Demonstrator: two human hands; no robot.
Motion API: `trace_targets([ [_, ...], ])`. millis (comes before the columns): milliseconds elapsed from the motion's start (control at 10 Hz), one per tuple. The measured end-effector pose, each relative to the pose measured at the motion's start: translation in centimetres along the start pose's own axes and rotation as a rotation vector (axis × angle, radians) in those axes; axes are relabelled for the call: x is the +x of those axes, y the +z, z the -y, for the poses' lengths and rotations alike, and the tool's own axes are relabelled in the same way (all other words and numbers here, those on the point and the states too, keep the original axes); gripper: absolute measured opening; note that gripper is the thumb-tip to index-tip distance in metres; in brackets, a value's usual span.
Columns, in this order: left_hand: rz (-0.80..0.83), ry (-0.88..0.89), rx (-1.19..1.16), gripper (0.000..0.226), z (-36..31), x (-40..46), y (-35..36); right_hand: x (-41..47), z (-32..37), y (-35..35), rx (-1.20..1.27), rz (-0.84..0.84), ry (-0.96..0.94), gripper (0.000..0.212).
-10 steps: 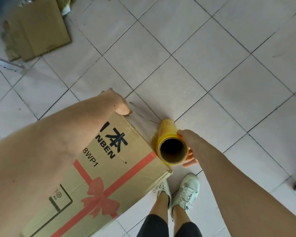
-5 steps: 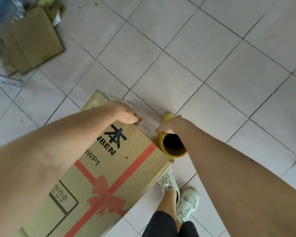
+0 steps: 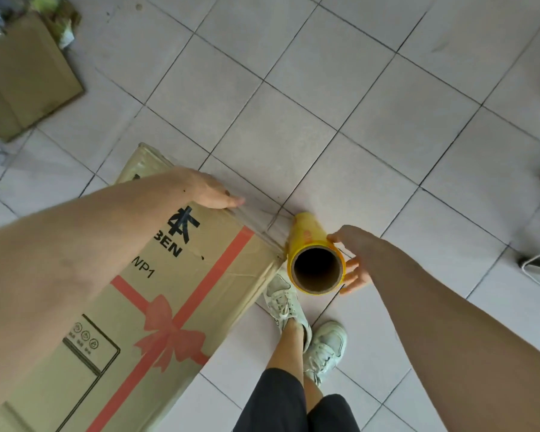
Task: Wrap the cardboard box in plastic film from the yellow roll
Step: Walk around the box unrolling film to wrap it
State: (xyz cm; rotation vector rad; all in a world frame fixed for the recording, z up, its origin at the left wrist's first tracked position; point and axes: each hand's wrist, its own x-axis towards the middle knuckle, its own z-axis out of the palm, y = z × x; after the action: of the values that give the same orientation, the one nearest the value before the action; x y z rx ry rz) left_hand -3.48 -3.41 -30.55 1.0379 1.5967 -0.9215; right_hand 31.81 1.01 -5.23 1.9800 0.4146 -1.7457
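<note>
**Film stretched off the box corner**

My left hand point(image 3: 214, 191) lies flat, fingers straight, on the top edge of the cardboard box point(image 3: 175, 294) standing on the tiled floor point(image 3: 340, 98). My right hand point(image 3: 351, 260) curls its grip round the yellow roll point(image 3: 309, 241), just beside the box's corner, plastic film point(image 3: 262, 219) taut between them.

A single head-worn view looks steeply down past the person's own arms onto the cardboard box point(image 3: 181, 294), which fills the lower left up close; tiled floor point(image 3: 371, 126) spreads beyond and right of it.
</note>
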Motion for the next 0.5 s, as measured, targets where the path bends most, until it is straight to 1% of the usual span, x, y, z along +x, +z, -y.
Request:
trace_targets([
  [100, -0.107, 0.089, 0.170, 0.084, -8.3, -21.3, -2.2, -1.3, 2.4, 2.3, -0.451, -0.197, -0.330, 0.018],
  [200, -0.112, 0.137, 0.226, 0.077, -11.1, -26.7, -1.6, -1.9, 2.5, 3.8, -0.551, -0.151, -0.430, 0.027],
  [300, -0.196, 0.148, 0.253, 0.075, -11.6, -27.0, -0.2, -1.4, 0.7, 4.6, -0.503, 0.004, -0.364, 0.049],
  [400, -0.235, 0.140, 0.271, 0.077, -11.5, -26.5, -0.1, -1.6, -2.8, 4.0, -0.226, 0.086, -0.231, 0.047],
  [500, -0.242, 0.150, 0.325, 0.077, -11.1, -25.6, 0.0, -2.2, -7.2, 4.1, 0.182, 0.132, -0.055, 0.048],
])
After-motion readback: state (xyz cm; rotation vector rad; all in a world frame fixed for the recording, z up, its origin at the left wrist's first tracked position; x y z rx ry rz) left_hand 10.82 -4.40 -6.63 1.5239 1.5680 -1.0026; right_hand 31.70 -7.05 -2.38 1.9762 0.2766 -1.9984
